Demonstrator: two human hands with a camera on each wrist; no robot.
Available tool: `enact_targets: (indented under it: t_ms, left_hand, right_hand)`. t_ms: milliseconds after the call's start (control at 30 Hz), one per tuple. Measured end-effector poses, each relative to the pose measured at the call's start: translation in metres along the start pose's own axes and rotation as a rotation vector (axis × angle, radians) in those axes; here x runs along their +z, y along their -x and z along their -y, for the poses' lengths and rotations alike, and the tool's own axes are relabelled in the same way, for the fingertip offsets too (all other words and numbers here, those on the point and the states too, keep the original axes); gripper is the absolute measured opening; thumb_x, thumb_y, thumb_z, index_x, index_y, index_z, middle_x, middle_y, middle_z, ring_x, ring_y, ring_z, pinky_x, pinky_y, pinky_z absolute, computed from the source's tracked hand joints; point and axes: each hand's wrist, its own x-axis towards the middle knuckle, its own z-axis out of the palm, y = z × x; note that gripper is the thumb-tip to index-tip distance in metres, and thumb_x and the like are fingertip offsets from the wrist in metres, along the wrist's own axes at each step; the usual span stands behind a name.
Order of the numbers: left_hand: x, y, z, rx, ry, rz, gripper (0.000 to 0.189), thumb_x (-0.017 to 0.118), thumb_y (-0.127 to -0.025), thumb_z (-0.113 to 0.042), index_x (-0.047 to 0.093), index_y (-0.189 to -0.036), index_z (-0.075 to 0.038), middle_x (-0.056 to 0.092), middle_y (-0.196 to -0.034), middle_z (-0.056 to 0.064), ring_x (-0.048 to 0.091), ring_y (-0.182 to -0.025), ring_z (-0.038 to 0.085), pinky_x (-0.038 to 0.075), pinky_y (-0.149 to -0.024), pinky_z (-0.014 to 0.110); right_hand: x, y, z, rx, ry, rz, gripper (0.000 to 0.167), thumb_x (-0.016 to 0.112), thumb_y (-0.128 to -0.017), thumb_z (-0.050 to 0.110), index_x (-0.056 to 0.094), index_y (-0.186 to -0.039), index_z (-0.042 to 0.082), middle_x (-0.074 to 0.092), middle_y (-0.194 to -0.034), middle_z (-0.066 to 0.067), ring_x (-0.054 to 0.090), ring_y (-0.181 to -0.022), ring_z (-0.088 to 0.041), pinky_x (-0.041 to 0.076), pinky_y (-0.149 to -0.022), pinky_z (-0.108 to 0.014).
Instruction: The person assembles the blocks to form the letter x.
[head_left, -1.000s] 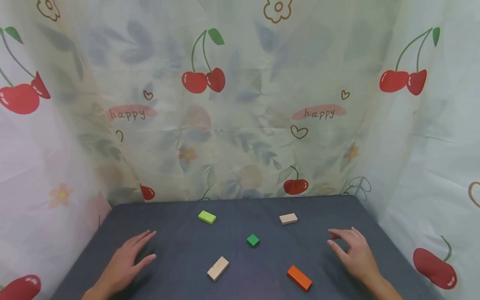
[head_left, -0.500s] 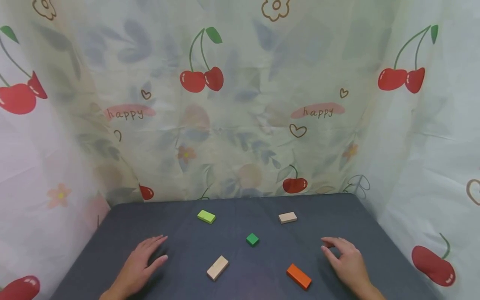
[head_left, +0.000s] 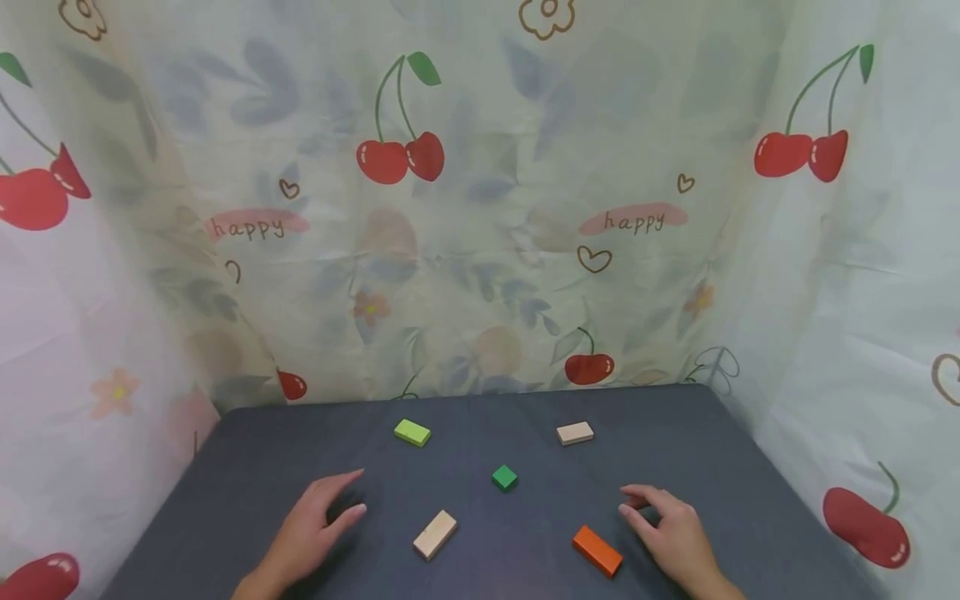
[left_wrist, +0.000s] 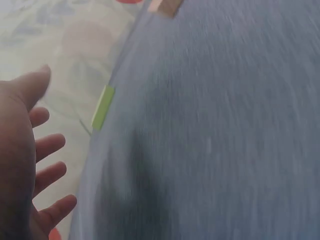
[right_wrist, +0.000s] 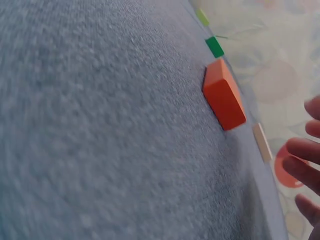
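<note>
My left hand (head_left: 303, 533) hovers over the dark table with thumb and fingers apart, holding nothing; nearest to it is a pale wooden block (head_left: 435, 535). My right hand (head_left: 671, 533) is also without a thing, its fingers loosely bent, just right of an orange block (head_left: 597, 551). Midway between the hands and farther off lies a small green block (head_left: 505, 477). In the left wrist view the fingers (left_wrist: 50, 175) are spread in the air near a lime-green block (left_wrist: 103, 107). The right wrist view has the orange block (right_wrist: 223, 95) apart from the fingers (right_wrist: 302, 172).
At the back of the table (head_left: 300, 433) lie the lime-green block (head_left: 412, 432) on the left and a second pale block (head_left: 575, 433) on the right. A curtain (head_left: 480, 208) printed with cherries surrounds the table at the back and both sides.
Both hands have moved inward over the table, the left one rightward and the right one leftward toward the orange block. The blocks lie where they were.
</note>
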Motion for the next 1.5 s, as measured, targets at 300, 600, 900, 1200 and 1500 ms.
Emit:
enact_targets:
  t_ms: [300, 600, 900, 1200, 1500]
  left_hand:
    - [0.022, -0.017, -0.028, 0.022, 0.042, -0.004, 0.048, 0.072, -0.089, -0.030, 0.060, -0.134, -0.018, 0.056, -0.135, 0.000, 0.046, -0.127, 0.026, 0.035, -0.102, 0.055]
    - [0.034, -0.030, -0.047, 0.033, 0.115, -0.029, 0.043, 0.074, -0.088, -0.026, 0.064, -0.129, -0.017, 0.061, -0.127, 0.000, 0.053, -0.121, 0.025, 0.038, -0.100, 0.052]
    - [0.052, -0.035, -0.059, 0.073, 0.183, -0.038, 0.039, 0.074, -0.088, -0.026, 0.067, -0.125, -0.015, 0.064, -0.123, 0.001, 0.056, -0.117, 0.025, 0.041, -0.097, 0.051]
    - [0.068, -0.038, -0.071, 0.156, 0.237, -0.089, 0.031, 0.076, -0.086, -0.020, 0.071, -0.116, -0.017, 0.067, -0.116, -0.007, 0.060, -0.110, 0.016, 0.045, -0.093, 0.045]
    - [0.083, -0.043, -0.083, 0.231, 0.279, -0.113, 0.028, 0.076, -0.086, -0.018, 0.072, -0.113, -0.016, 0.066, -0.117, -0.007, 0.060, -0.111, 0.016, 0.045, -0.094, 0.044]
  right_hand:
    - [0.007, -0.002, 0.012, 0.146, -0.095, 0.212, 0.027, 0.078, -0.083, 0.019, 0.071, -0.110, 0.018, 0.064, -0.084, 0.016, 0.060, -0.078, -0.002, 0.051, -0.074, -0.034]
    - [0.008, -0.003, 0.029, 0.186, -0.139, 0.347, 0.035, 0.078, -0.083, 0.026, 0.069, -0.115, 0.017, 0.067, -0.095, 0.008, 0.061, -0.083, -0.009, 0.051, -0.077, -0.038]
    - [0.012, -0.005, 0.036, 0.208, -0.083, 0.416, 0.045, 0.082, -0.078, 0.029, 0.067, -0.118, 0.015, 0.058, -0.089, 0.006, 0.054, -0.076, -0.009, 0.047, -0.069, -0.033]
    - [0.023, 0.002, 0.035, 0.151, -0.037, 0.421, 0.055, 0.083, -0.074, 0.040, 0.065, -0.121, 0.016, 0.050, -0.083, 0.008, 0.046, -0.072, -0.010, 0.041, -0.064, -0.029]
    - [0.027, 0.001, 0.035, 0.175, -0.024, 0.486, 0.066, 0.086, -0.071, 0.038, 0.061, -0.127, 0.014, 0.049, -0.085, 0.005, 0.044, -0.072, -0.014, 0.039, -0.065, -0.031]
